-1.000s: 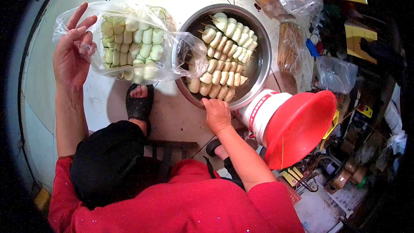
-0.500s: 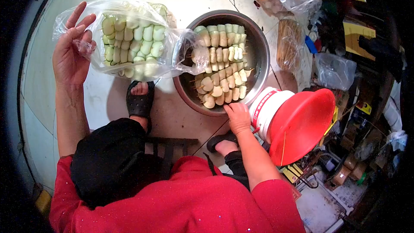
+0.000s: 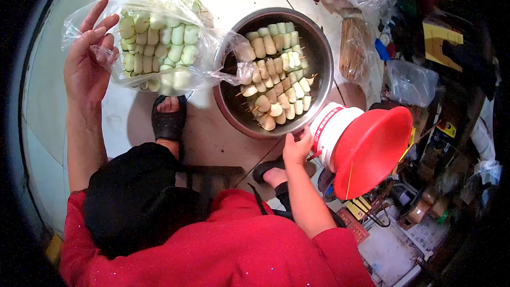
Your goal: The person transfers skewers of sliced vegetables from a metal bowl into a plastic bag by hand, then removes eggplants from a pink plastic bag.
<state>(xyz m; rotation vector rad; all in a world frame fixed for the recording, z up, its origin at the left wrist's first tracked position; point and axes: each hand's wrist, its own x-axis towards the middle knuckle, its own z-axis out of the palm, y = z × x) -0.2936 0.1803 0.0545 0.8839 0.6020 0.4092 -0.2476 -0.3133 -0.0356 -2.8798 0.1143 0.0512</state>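
Observation:
My left hand (image 3: 91, 56) is at the left, its lower fingers curled on the edge of a clear plastic bag (image 3: 208, 77) and two fingers stretched out. Inside the bag, pale green-white pieces on skewers (image 3: 159, 42) lie in close rows. The bag's other end hangs over the rim of a metal basin (image 3: 326, 82), which holds more skewers of pale rounded pieces (image 3: 279, 66). My right hand (image 3: 298, 146) is just below the basin's lower rim, beside a white bucket (image 3: 332, 130). Its thumb and forefinger are apart, and nothing shows between them; the other fingers are partly hidden.
A red plastic bowl (image 3: 374, 151) sits tilted on the bucket. A wrapped bundle of thin wooden sticks (image 3: 355, 50) lies right of the basin, near a crumpled clear bag (image 3: 411, 84). Cluttered goods fill the right side. My sandalled feet are on the tiled floor (image 3: 212, 117).
My right hand has moved from the basin's lower rim slightly down and right, toward the bucket, with thumb and forefinger spreading. The skewers in the basin appear slightly shifted. My left hand stays on the bag.

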